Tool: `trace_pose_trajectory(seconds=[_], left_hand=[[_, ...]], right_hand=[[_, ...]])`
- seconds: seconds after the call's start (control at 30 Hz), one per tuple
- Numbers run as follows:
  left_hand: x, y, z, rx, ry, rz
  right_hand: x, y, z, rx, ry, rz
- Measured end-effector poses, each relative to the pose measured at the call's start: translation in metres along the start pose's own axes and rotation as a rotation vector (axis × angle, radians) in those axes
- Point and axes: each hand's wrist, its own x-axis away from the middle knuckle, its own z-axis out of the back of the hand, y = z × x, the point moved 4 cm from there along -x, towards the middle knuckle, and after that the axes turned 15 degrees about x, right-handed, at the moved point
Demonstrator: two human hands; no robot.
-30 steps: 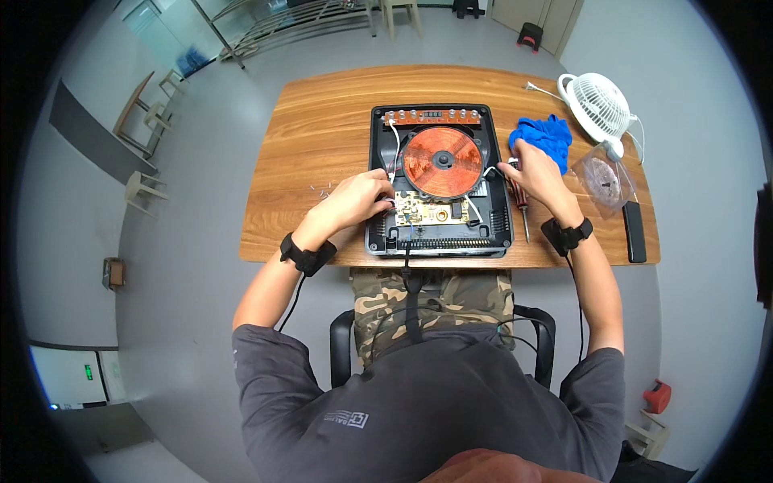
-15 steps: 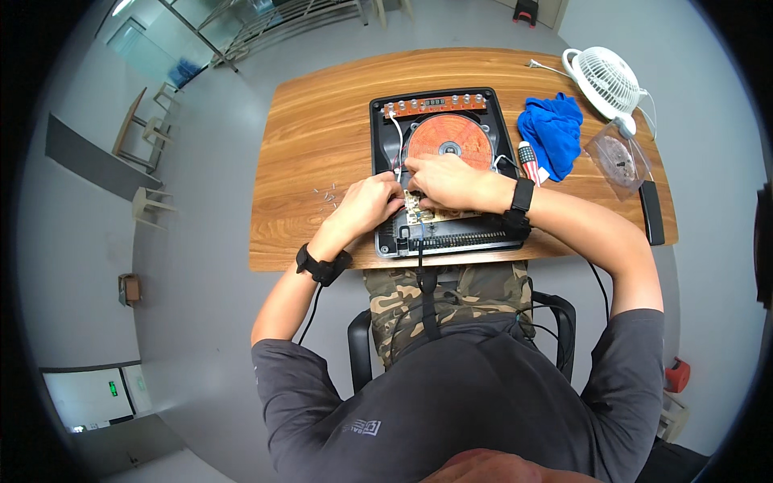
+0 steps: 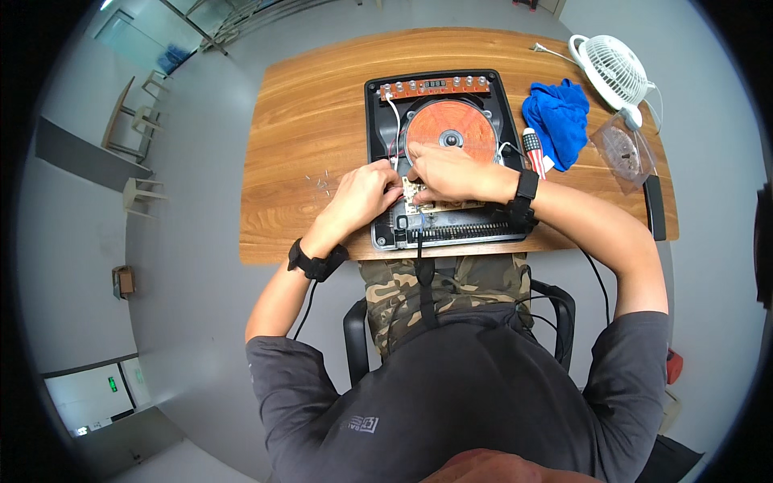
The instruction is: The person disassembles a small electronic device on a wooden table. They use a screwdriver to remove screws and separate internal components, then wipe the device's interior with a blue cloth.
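An opened induction cooker (image 3: 377,121) lies in its black tray-like housing, with a round copper coil (image 3: 475,121), a brown control strip (image 3: 435,85) at the far edge and a pale circuit board (image 3: 463,204) nearer me. My left hand (image 3: 362,195) is bent at the board's left edge, fingertips pinched together near a white cable (image 3: 398,129). My right hand (image 3: 459,173) reaches over the board from the right, its fingers curled beside the left fingertips, one along the coil's lower left edge. Whatever is between the fingers of either hand is hidden or too small to make out.
Right of the cooker lie a screwdriver (image 3: 533,146), a blue cloth (image 3: 557,121), a clear plastic bag (image 3: 625,154) and a black bar-shaped object (image 3: 656,208). A white fan (image 3: 613,71) stands at the far right corner. Several small screws (image 3: 322,182) are scattered left on the wooden table (image 3: 310,105).
The whole view has shifted slightly, so the table sits higher in the picture. Both hands stay at the board's left end; the right fingers have moved slightly.
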Motion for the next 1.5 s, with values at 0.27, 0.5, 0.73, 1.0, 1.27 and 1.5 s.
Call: trace_pose_trajectory(seconds=[0.27, 0.5, 0.73, 1.0, 1.27, 1.5], left_hand=[[-0.001, -0.001, -0.001, 0.007, 0.016, -0.032], [-0.002, -0.001, 0.000, 0.010, -0.002, 0.018], [-0.001, 0.000, -0.002, 0.004, 0.003, 0.010], [0.000, 0.004, -0.004, -0.026, 0.007, -0.013], [-0.002, 0.004, -0.004, -0.008, 0.025, 0.031], [0.001, 0.004, -0.007, -0.047, 0.046, -0.060]], right_hand=[[-0.008, 0.007, -0.011, -0.010, 0.014, -0.017], [-0.002, -0.002, 0.011, -0.012, -0.156, -0.030], [-0.003, 0.004, 0.004, -0.035, -0.096, 0.022], [-0.004, -0.002, 0.005, 0.011, -0.013, 0.033], [-0.008, -0.001, 0.001, 0.000, -0.082, -0.008], [-0.010, -0.002, 0.000, 0.072, -0.095, -0.004]])
